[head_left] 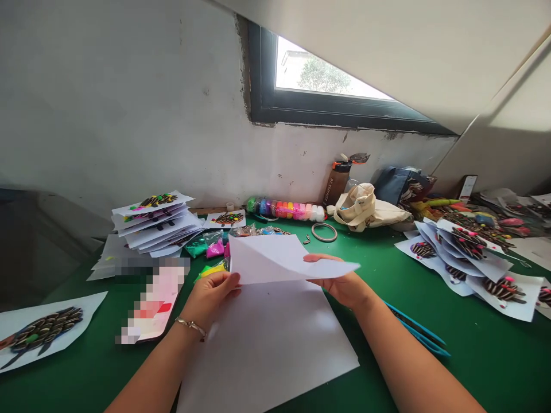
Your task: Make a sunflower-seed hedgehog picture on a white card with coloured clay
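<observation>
Both hands hold up a sheet of white paper (269,258), its right part curling over. My left hand (215,288) pinches its lower left edge between thumb and fingers. My right hand (338,285) grips the right side, with the fingers partly behind the sheet. Beneath the hands, a larger white sheet (275,350) lies flat on the green table (477,367). Blue tweezers (419,331) lie on the table beside my right forearm. A pink phone (157,304), partly blurred out, lies left of my left hand.
Paper sheets with dark craft figures are stacked at left (157,226) and right (462,258); a single craft sheet (47,327) lies front left. Behind are coloured clay packets (215,246), a row of coloured tubs (286,209), a brown bottle (338,182) and a cloth bag (365,207).
</observation>
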A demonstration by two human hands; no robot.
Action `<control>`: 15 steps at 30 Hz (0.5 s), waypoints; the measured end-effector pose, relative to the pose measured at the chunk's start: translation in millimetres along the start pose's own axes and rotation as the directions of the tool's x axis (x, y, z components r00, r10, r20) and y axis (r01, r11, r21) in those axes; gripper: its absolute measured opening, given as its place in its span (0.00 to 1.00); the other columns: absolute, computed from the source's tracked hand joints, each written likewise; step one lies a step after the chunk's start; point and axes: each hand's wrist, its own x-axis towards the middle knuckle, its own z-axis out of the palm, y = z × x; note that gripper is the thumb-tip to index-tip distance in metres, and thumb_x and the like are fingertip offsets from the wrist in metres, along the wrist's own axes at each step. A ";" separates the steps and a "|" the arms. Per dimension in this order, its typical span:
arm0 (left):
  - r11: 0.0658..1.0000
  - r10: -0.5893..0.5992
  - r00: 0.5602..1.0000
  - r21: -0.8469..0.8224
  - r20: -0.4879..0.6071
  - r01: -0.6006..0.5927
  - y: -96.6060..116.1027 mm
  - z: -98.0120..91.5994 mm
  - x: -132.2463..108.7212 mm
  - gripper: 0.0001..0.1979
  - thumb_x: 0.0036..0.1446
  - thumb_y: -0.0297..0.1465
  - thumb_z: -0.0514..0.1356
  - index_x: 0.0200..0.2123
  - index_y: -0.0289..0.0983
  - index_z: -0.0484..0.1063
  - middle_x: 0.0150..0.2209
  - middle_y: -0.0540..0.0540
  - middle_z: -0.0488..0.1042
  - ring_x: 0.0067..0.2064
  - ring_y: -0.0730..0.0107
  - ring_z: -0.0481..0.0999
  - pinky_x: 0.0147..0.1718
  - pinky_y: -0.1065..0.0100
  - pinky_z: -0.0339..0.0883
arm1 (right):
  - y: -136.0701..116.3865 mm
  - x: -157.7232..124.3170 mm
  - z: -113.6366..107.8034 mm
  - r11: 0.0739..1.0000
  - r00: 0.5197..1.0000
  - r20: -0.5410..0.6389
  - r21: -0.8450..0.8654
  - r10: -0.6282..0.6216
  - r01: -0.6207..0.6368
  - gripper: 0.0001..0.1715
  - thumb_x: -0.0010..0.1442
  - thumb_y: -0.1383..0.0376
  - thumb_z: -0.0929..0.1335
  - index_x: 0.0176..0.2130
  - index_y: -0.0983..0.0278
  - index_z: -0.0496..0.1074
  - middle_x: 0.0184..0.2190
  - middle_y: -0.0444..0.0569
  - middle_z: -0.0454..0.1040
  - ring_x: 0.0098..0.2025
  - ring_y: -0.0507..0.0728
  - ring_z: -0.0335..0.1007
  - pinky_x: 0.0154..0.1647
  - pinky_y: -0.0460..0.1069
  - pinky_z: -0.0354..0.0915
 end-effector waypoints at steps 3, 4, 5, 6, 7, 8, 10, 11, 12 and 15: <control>0.999 -0.018 0.999 0.046 -0.050 0.020 -2.9 -3.2 2.3 0.18 0.40 0.45 0.68 0.25 0.35 0.75 0.25 0.48 0.74 0.30 0.66 0.75 0.29 0.69 0.70 | 2.8 2.4 6.0 0.999 1.000 -0.007 -0.040 -0.013 0.013 0.15 0.48 0.57 0.74 0.32 0.64 0.74 0.35 0.49 0.76 0.39 0.56 0.72 0.47 0.55 0.66; 0.998 -0.034 0.997 0.048 -0.067 0.037 -2.8 -3.6 2.4 0.18 0.40 0.45 0.68 0.25 0.35 0.75 0.24 0.48 0.74 0.29 0.66 0.75 0.28 0.70 0.70 | 4.5 3.6 7.3 0.999 1.000 -0.022 -0.052 -0.014 0.013 0.15 0.48 0.55 0.74 0.29 0.65 0.73 0.32 0.47 0.75 0.37 0.55 0.72 0.46 0.55 0.67; 0.998 -0.044 0.996 0.034 -0.078 0.047 -1.8 -3.4 1.9 0.18 0.39 0.45 0.68 0.26 0.35 0.76 0.24 0.48 0.74 0.30 0.66 0.75 0.29 0.69 0.70 | 6.2 4.8 8.1 0.998 0.999 -0.041 -0.059 -0.017 0.015 0.16 0.48 0.55 0.74 0.27 0.65 0.72 0.29 0.46 0.74 0.35 0.54 0.71 0.45 0.54 0.67; 0.999 -0.047 0.996 0.011 -0.074 0.048 -0.1 -2.6 0.7 0.18 0.39 0.44 0.69 0.27 0.35 0.76 0.25 0.48 0.75 0.31 0.65 0.76 0.30 0.69 0.71 | 7.7 6.0 8.4 0.998 0.998 -0.060 -0.064 -0.020 0.016 0.18 0.48 0.54 0.74 0.25 0.65 0.71 0.27 0.46 0.73 0.33 0.53 0.70 0.44 0.53 0.67; 0.999 -0.045 0.997 -0.012 -0.056 0.044 2.1 -1.2 -1.0 0.18 0.38 0.43 0.69 0.27 0.35 0.76 0.27 0.48 0.76 0.32 0.65 0.76 0.33 0.68 0.71 | 9.0 6.9 8.3 0.998 0.997 -0.078 -0.067 -0.022 0.017 0.19 0.47 0.54 0.74 0.23 0.66 0.70 0.26 0.45 0.72 0.32 0.53 0.70 0.43 0.52 0.68; 0.999 -0.041 0.999 -0.028 -0.030 0.041 4.5 0.5 -3.1 0.18 0.37 0.42 0.70 0.29 0.36 0.76 0.29 0.47 0.76 0.35 0.64 0.76 0.35 0.67 0.72 | 9.9 7.7 8.0 0.997 0.995 -0.093 -0.070 -0.023 0.016 0.19 0.47 0.54 0.74 0.23 0.66 0.69 0.25 0.45 0.71 0.32 0.53 0.69 0.42 0.52 0.67; 0.998 -0.066 0.997 -0.003 0.036 0.066 8.6 3.8 -7.1 0.20 0.36 0.41 0.71 0.32 0.36 0.77 0.33 0.44 0.77 0.38 0.62 0.76 0.37 0.65 0.72 | 11.0 8.8 7.0 0.997 0.991 -0.126 -0.075 -0.032 0.023 0.19 0.45 0.54 0.75 0.22 0.66 0.69 0.24 0.45 0.70 0.31 0.52 0.68 0.40 0.51 0.67; 0.996 -0.086 0.995 0.019 0.047 0.085 9.7 5.0 -8.6 0.21 0.36 0.41 0.71 0.33 0.35 0.77 0.34 0.43 0.78 0.38 0.61 0.76 0.37 0.65 0.72 | 11.2 9.2 6.7 0.997 0.988 -0.147 -0.077 -0.042 0.031 0.19 0.45 0.54 0.75 0.22 0.66 0.69 0.24 0.44 0.70 0.30 0.52 0.67 0.40 0.51 0.67; 0.994 -0.099 0.993 0.049 0.064 0.096 10.1 5.7 -9.6 0.21 0.36 0.42 0.71 0.33 0.35 0.77 0.33 0.42 0.77 0.37 0.60 0.76 0.35 0.65 0.72 | 11.4 9.5 6.5 0.996 0.984 -0.169 -0.079 -0.054 0.041 0.19 0.45 0.54 0.75 0.22 0.66 0.69 0.24 0.44 0.70 0.30 0.52 0.67 0.39 0.51 0.67; 0.992 -0.082 0.994 0.102 0.077 0.074 8.1 5.9 -10.3 0.18 0.39 0.44 0.69 0.26 0.33 0.75 0.26 0.45 0.75 0.31 0.64 0.75 0.31 0.67 0.70 | 12.3 10.4 7.6 0.994 0.968 -0.236 -0.085 -0.088 0.069 0.19 0.45 0.54 0.74 0.22 0.65 0.68 0.24 0.44 0.69 0.31 0.52 0.66 0.40 0.51 0.68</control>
